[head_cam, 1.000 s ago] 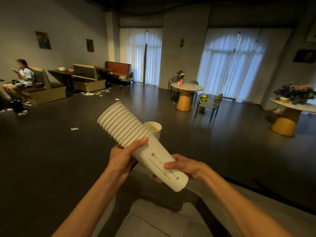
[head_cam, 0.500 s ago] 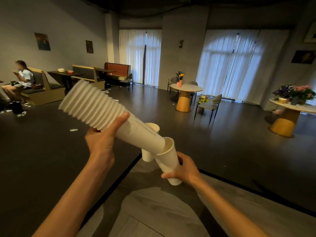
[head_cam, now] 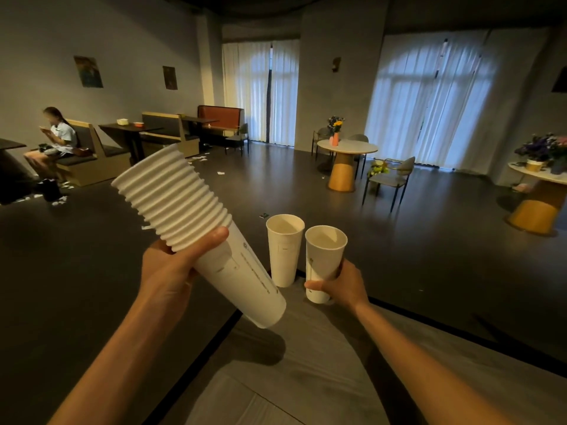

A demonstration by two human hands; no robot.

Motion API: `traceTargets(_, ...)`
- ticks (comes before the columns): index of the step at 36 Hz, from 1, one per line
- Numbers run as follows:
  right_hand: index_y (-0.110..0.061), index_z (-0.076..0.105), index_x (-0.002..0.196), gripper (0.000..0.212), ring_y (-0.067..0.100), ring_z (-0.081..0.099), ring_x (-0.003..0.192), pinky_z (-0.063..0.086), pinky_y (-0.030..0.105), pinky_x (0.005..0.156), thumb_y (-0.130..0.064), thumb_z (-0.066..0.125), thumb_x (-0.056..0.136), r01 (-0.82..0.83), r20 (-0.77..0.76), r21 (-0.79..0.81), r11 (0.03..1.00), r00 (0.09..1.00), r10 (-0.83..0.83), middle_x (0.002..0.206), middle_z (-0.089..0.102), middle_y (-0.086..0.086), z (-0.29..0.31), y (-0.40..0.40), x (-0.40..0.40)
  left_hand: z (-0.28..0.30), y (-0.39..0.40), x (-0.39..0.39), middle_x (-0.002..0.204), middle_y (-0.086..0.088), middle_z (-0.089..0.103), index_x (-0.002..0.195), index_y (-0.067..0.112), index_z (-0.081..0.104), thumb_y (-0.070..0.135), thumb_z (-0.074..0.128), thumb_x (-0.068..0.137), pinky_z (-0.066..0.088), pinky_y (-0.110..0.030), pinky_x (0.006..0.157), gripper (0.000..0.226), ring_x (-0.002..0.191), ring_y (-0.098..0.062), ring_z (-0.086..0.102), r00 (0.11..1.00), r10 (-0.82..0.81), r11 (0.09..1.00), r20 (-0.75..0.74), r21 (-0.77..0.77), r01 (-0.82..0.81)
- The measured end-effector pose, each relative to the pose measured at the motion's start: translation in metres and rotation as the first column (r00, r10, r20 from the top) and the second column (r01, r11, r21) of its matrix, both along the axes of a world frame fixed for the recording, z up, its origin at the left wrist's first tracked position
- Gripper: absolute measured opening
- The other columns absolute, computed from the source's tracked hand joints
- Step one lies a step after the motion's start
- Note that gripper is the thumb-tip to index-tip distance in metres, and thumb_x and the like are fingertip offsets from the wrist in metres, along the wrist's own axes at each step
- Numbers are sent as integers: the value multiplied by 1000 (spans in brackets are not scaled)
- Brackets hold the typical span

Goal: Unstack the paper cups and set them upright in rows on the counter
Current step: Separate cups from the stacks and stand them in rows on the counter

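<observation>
We see a grey counter (head_cam: 322,363) at lower centre, a dim café beyond. Our left hand (head_cam: 171,271) grips the tilted stack (head_cam: 196,228); our right hand (head_cam: 343,286) clasps a cup (head_cam: 323,259) beside a standing cup (head_cam: 284,250).

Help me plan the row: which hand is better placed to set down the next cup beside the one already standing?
The right hand. It already grips a single cup upright, close beside the standing cup at the counter corner. The left hand is occupied holding the tilted stack.
</observation>
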State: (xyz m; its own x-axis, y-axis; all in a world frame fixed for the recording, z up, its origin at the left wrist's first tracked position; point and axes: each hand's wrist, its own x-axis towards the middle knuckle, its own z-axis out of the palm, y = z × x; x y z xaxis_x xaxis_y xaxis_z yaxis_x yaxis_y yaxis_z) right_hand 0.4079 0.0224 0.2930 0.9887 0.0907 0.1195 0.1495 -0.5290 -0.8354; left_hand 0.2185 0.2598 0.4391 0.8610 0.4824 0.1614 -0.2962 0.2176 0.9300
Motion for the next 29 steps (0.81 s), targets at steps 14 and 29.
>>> traceTargets(14,-18,48,117,75,16,62,99,58,42,89,-15,94,58,52,-160,-48,997,985,-59,110,60,-2,-19,-22,-14,-18,-30,13,105,-1,78,115,17,68,23,91,34,62,-26,69,84,95,-15,75,981,-195,981,-21,-24,195)
traceTargets(29,-13,53,130,94,24,65,111,56,36,92,-65,84,58,-453,-397,543,707,604,691,118,68,10,74,-82,-102,-20,-114,35,114,-7,74,115,20,65,32,93,34,52,-52,102,87,113,-27,68,939,-329,931,-96,-197,306)
